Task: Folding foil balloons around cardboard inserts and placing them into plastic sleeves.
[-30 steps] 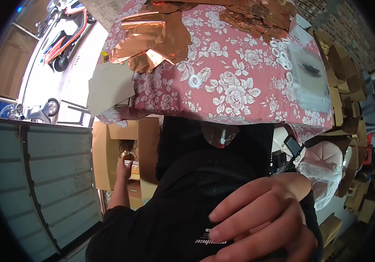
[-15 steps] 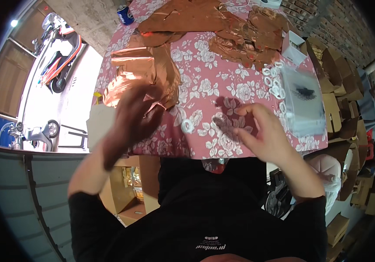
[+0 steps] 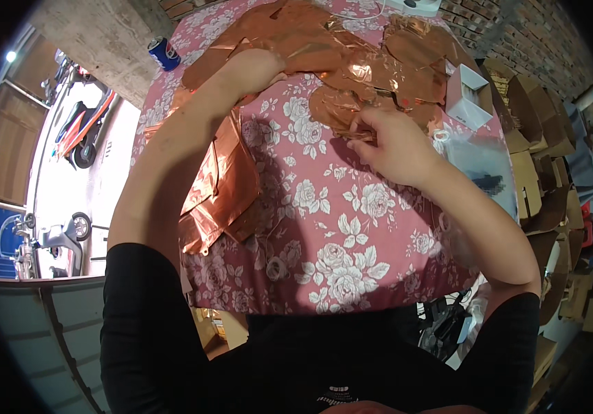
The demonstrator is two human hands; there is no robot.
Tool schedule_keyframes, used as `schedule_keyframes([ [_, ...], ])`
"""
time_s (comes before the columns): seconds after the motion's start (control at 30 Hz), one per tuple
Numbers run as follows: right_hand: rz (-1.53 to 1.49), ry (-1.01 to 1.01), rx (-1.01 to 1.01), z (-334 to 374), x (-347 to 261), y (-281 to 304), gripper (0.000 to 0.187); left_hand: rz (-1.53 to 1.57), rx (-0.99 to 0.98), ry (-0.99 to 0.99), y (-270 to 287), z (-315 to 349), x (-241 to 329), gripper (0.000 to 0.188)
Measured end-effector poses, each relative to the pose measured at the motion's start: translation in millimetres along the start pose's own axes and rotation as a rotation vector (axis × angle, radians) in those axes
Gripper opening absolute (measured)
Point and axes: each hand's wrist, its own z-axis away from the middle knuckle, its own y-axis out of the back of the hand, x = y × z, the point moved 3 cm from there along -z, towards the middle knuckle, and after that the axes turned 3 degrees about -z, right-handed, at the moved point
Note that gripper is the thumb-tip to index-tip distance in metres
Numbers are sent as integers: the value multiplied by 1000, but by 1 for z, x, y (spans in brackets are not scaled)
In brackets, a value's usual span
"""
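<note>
Shiny copper-coloured foil pieces [image 3: 289, 34] lie in a spread pile across the far part of the table. My left hand [image 3: 258, 69] is laid over the pile's near left edge, its fingers mostly hidden. At the pile's near right lobe, my right hand [image 3: 396, 148] pinches the edge of a copper foil piece [image 3: 334, 110] between thumb and fingers. A separate folded foil piece [image 3: 224, 193] lies to the left, partly below my left forearm. A small white ring [image 3: 276, 268] sits near the front of the pink flowered tablecloth [image 3: 348, 265].
An open white box [image 3: 469, 96] stands at the right edge, beside a clear plastic bag [image 3: 486, 169] partly behind my right forearm. A blue can [image 3: 164, 54] is at the far left. Cardboard boxes [image 3: 548, 124] are stacked to the right. A white device [image 3: 413, 7] sits at the back.
Both hands have moved away from me toward the foil pile. The right hand, open before, now pinches a foil edge. The view has shifted, showing more of the table's near part.
</note>
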Motion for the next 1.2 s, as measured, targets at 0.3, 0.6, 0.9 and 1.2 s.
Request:
schedule_keyframes([
  [0.3,99,112,141,-79,21,-15,30,519,435,491,-2,2,-24,30],
  [0.6,422,293,122,-160,57,-52,45,334,604,734,58,20,-65,46],
  [0.9,-217,163,620,-135,-31,11,90,472,870,463,226,83,-49,14],
  [1.2,60,588,564,-108,-96,40,90,1225,650,228,344,190,52,16],
])
